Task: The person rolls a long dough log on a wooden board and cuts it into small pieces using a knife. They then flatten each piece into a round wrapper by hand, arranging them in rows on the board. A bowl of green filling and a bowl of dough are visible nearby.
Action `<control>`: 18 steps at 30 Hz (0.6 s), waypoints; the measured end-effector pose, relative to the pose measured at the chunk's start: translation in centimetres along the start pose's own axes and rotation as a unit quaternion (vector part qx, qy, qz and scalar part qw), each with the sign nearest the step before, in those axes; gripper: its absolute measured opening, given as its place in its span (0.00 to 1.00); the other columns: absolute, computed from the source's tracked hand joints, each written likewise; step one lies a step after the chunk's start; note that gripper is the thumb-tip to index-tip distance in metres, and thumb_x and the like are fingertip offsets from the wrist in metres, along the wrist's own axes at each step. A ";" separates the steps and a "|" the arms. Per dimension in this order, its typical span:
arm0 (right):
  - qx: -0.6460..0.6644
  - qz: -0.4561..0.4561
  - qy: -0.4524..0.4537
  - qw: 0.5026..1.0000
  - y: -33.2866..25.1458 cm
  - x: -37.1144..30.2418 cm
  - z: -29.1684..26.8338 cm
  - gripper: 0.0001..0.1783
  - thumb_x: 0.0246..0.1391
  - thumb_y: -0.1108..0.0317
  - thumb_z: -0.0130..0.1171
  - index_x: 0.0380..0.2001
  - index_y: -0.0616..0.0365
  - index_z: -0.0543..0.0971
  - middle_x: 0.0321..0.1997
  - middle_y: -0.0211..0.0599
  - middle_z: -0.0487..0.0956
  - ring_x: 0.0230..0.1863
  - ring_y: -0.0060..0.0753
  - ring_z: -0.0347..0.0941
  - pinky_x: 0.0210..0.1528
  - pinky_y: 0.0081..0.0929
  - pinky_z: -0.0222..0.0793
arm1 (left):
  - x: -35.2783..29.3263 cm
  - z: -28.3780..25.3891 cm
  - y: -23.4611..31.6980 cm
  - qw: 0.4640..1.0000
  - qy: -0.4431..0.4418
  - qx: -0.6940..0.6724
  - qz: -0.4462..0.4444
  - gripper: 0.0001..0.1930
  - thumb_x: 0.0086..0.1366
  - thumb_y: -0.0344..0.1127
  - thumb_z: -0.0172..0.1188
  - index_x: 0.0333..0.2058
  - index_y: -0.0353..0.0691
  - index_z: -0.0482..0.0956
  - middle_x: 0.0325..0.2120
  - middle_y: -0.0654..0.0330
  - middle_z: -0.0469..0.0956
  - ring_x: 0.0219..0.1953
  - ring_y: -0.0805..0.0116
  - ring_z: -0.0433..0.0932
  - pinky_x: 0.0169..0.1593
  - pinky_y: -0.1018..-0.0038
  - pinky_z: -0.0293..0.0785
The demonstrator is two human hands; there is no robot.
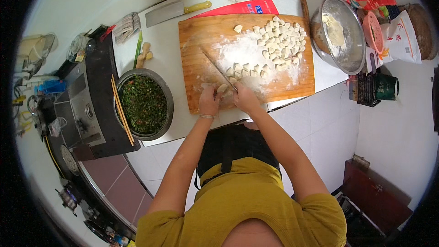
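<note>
Passage: bare wood is running along the left side of the rectangular tan wooden board (192, 59); a strip of white counter (179, 89) is separating it from the round grey metal bowl (169, 105).
Obstacles: a long narrow metal knife (215, 64) in the right hand (246, 98) is slanting over the board's left half; small white dough pieces (274, 36) are crowding its upper right; a wide silvery metal bowl (353, 48) is standing at its right edge.

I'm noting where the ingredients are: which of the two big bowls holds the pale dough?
The metal bowl right of the wooden cutting board: a dough lump sits in it, while the left bowl holds chopped greens.
</note>
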State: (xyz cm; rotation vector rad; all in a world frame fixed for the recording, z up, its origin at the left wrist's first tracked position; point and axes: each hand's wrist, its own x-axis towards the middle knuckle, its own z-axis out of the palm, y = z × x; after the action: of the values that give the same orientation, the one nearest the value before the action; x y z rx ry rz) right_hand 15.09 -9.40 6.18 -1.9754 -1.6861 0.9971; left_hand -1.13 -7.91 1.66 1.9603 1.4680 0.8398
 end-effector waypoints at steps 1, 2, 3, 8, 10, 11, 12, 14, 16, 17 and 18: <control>0.015 -0.025 0.009 1.000 0.2 -0.5 -0.3 0.18 0.52 0.69 0.50 0.48 0.56 0.69 0.26 0.58 0.77 0.31 0.63 0.74 0.36 0.56 0.69 | 0.0 -0.2 -0.4 0.999 -0.025 -0.003 -0.033 0.10 0.52 0.27 0.63 0.34 0.37 0.75 0.30 0.51 0.75 0.35 0.50 0.74 0.39 0.60 0.71; 0.008 -0.016 -0.004 1.000 0.1 -1.2 -0.5 0.17 0.52 0.68 0.50 0.47 0.57 0.69 0.26 0.58 0.77 0.31 0.64 0.74 0.35 0.57 0.68 | 0.0 -0.2 -0.6 0.997 -0.050 -0.007 -0.066 0.10 0.53 0.28 0.64 0.33 0.37 0.75 0.29 0.51 0.75 0.35 0.50 0.75 0.39 0.60 0.71; 0.001 -0.008 -0.016 1.000 -0.2 -2.2 -0.8 0.17 0.52 0.68 0.50 0.46 0.57 0.69 0.25 0.58 0.77 0.31 0.64 0.74 0.35 0.57 0.68 | -0.1 -0.1 -0.9 0.998 -0.037 -0.019 -0.055 0.09 0.53 0.28 0.64 0.33 0.37 0.74 0.29 0.51 0.75 0.35 0.50 0.75 0.38 0.60 0.72; -0.048 0.029 -0.081 0.995 -0.7 -4.5 -1.4 0.14 0.53 0.68 0.50 0.43 0.59 0.69 0.27 0.58 0.77 0.33 0.64 0.74 0.36 0.56 0.67 | -0.3 0.2 -1.2 1.000 -0.005 -0.006 -0.028 0.08 0.52 0.26 0.62 0.32 0.36 0.74 0.30 0.51 0.75 0.35 0.49 0.75 0.38 0.60 0.72; -0.054 0.034 -0.095 0.993 -0.8 -4.6 -1.3 0.12 0.55 0.68 0.49 0.42 0.60 0.70 0.31 0.60 0.77 0.36 0.64 0.73 0.37 0.53 0.67 | -0.1 -0.1 -0.9 0.999 -0.012 -0.011 -0.033 0.08 0.52 0.26 0.62 0.32 0.36 0.74 0.30 0.51 0.75 0.35 0.49 0.74 0.38 0.60 0.72; -0.061 0.041 -0.099 0.992 -0.8 -4.5 -1.1 0.12 0.55 0.68 0.49 0.42 0.60 0.70 0.30 0.60 0.77 0.36 0.64 0.73 0.37 0.54 0.67 | 0.0 -0.3 -0.7 0.999 -0.015 -0.014 -0.036 0.08 0.52 0.26 0.62 0.32 0.36 0.74 0.31 0.51 0.75 0.35 0.48 0.74 0.38 0.60 0.72; -0.067 0.049 -0.103 0.991 -0.9 -4.4 -1.0 0.12 0.55 0.68 0.49 0.42 0.60 0.70 0.30 0.60 0.77 0.36 0.65 0.73 0.37 0.54 0.67 | 0.1 -0.6 -0.3 0.999 -0.015 -0.010 -0.034 0.08 0.52 0.25 0.61 0.32 0.36 0.74 0.31 0.50 0.75 0.35 0.48 0.74 0.38 0.60 0.72; -0.076 0.059 -0.111 0.989 -0.7 -3.9 -0.3 0.13 0.54 0.67 0.50 0.42 0.60 0.70 0.30 0.60 0.77 0.36 0.65 0.73 0.38 0.54 0.67 | 0.3 -1.1 0.4 0.999 -0.016 -0.002 -0.031 0.07 0.52 0.25 0.61 0.31 0.36 0.74 0.32 0.49 0.74 0.35 0.48 0.74 0.39 0.60 0.72; -0.082 0.061 -0.121 0.987 -0.1 -2.4 1.1 0.14 0.53 0.65 0.51 0.42 0.60 0.70 0.29 0.61 0.77 0.35 0.65 0.73 0.37 0.55 0.67 | 0.1 -0.8 0.0 1.000 0.000 0.019 -0.004 0.07 0.52 0.25 0.60 0.32 0.36 0.74 0.32 0.49 0.74 0.36 0.47 0.74 0.39 0.59 0.71; -0.067 0.049 -0.107 0.991 -0.2 -1.4 1.8 0.14 0.52 0.66 0.52 0.41 0.60 0.70 0.29 0.61 0.77 0.34 0.65 0.73 0.37 0.54 0.68 | 0.0 -0.5 -0.1 0.999 0.007 0.029 0.012 0.08 0.52 0.25 0.60 0.32 0.35 0.74 0.31 0.48 0.74 0.36 0.47 0.74 0.39 0.59 0.71; -0.052 0.039 -0.088 0.994 -0.4 0.0 2.6 0.13 0.52 0.66 0.53 0.40 0.60 0.70 0.29 0.61 0.77 0.33 0.65 0.73 0.36 0.54 0.68 | -0.3 -0.1 -0.2 0.999 -0.020 0.035 0.006 0.10 0.53 0.25 0.59 0.35 0.34 0.73 0.34 0.47 0.74 0.38 0.46 0.73 0.40 0.58 0.71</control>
State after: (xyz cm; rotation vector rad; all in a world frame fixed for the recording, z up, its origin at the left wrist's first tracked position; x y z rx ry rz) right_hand 13.02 -9.80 4.69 -2.0869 -1.7984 1.1642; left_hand -1.40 -8.09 1.51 2.0266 1.4822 0.7588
